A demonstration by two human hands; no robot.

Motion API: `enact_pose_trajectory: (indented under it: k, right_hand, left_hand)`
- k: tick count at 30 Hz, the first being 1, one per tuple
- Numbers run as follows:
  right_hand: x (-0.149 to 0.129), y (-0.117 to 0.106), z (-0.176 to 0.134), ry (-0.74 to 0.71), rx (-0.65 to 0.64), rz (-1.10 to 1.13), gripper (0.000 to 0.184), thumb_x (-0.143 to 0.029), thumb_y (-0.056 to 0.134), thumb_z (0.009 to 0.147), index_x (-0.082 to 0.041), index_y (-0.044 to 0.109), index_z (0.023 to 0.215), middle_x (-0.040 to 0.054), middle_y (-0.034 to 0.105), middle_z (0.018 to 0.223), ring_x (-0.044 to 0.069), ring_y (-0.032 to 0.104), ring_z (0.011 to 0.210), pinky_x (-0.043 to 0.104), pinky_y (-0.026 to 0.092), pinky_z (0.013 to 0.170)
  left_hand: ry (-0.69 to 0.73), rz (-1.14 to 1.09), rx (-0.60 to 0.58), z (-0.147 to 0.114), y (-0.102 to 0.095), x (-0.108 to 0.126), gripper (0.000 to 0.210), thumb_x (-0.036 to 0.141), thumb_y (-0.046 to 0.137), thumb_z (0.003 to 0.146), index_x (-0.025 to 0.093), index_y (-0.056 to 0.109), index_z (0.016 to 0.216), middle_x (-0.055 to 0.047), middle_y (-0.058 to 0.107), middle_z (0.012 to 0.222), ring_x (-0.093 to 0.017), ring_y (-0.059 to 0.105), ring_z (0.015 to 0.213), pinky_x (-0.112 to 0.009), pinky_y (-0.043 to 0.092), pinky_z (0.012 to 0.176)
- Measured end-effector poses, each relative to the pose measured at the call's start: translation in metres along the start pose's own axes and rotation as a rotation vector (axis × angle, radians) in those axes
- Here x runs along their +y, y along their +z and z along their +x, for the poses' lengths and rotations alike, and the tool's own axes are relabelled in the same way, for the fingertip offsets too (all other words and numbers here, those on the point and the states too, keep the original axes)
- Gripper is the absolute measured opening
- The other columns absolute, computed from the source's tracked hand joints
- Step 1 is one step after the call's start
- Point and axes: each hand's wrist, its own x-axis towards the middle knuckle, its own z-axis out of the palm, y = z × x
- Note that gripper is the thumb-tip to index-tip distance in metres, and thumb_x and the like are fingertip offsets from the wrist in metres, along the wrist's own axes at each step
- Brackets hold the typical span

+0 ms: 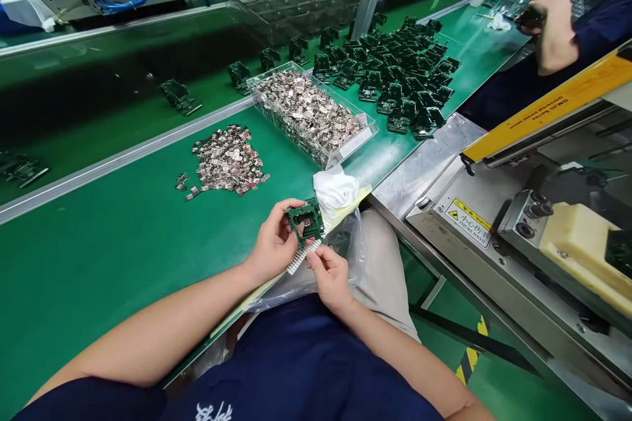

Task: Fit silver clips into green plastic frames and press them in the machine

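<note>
My left hand (277,241) is closed around a dark green plastic frame (307,217) with an opening in its middle, held over the table's front edge. Just below the frame, my right hand (332,275) pinches at the end of a silvery strip (302,258) of narrow metal pieces. The strip slants down and left beneath the frame; whether the left fingers touch it too is hidden. Beyond the hands, a loose heap of small metal parts (228,159) lies on the green table. A crumpled white cloth (336,189) sits just right of the frame.
A clear plastic box (353,148) brims with small metal parts. Behind it spread many dark green frames (395,72). On the right stands a machine (548,105) with a yellow bar and a hand-injury warning label (468,222). A co-worker's hand (550,10) holds a dark part, upper right.
</note>
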Motion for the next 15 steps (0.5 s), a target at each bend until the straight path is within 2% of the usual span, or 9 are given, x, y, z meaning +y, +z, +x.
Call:
enact_pose_trajectory:
  k: [3, 5, 9, 12, 15]
  right_hand:
    - [0.007, -0.004, 0.001, -0.043, -0.057, -0.067, 0.039, -0.048, 0.050, 0.091, -0.019, 0.059, 0.068, 0.0024, 0.058, 0.068, 0.016, 0.052, 0.065, 0.028, 0.042, 0.065]
    - [0.012, -0.009, 0.004, -0.049, -0.150, -0.113, 0.041, -0.048, 0.050, 0.092, -0.018, 0.062, 0.066, 0.0031, 0.062, 0.068, 0.017, 0.057, 0.065, 0.028, 0.044, 0.065]
    - [0.018, -0.025, 0.008, -0.010, -0.304, -0.244, 0.034, -0.037, 0.060, 0.086, -0.019, 0.065, 0.057, 0.0010, 0.064, 0.056, 0.017, 0.057, 0.052, 0.026, 0.042, 0.054]
    - [0.010, -0.040, 0.011, 0.016, -0.301, -0.345, 0.023, -0.026, 0.068, 0.079, -0.021, 0.068, 0.056, 0.0013, 0.065, 0.053, 0.018, 0.057, 0.048, 0.027, 0.038, 0.049]
    - [-0.019, -0.050, 0.014, 0.003, -0.234, -0.398, 0.015, -0.025, 0.069, 0.079, -0.021, 0.072, 0.064, 0.0023, 0.069, 0.060, 0.019, 0.061, 0.053, 0.027, 0.041, 0.051]
  left_hand:
    - [-0.001, 0.024, 0.007, 0.003, -0.001, -0.001, 0.036, 0.031, 0.065, 0.085, 0.021, 0.051, 0.116, -0.002, 0.058, 0.089, -0.012, 0.061, 0.070, -0.025, 0.058, 0.064]
    - [-0.004, 0.044, 0.012, 0.004, -0.002, -0.001, 0.036, 0.032, 0.065, 0.085, 0.021, 0.052, 0.116, -0.003, 0.058, 0.090, -0.012, 0.059, 0.071, -0.025, 0.058, 0.063]
    - [-0.059, 0.006, 0.007, 0.005, -0.004, -0.001, 0.038, 0.037, 0.064, 0.086, 0.021, 0.052, 0.118, -0.003, 0.055, 0.089, -0.012, 0.057, 0.068, -0.027, 0.060, 0.062]
    - [-0.077, -0.040, -0.007, 0.004, -0.004, 0.000, 0.039, 0.039, 0.063, 0.086, 0.021, 0.050, 0.118, -0.002, 0.056, 0.090, -0.013, 0.059, 0.071, -0.029, 0.061, 0.065]
    - [-0.074, -0.082, -0.041, 0.003, -0.005, 0.001, 0.038, 0.038, 0.062, 0.087, 0.022, 0.048, 0.119, -0.003, 0.058, 0.093, -0.014, 0.061, 0.076, -0.030, 0.061, 0.067]
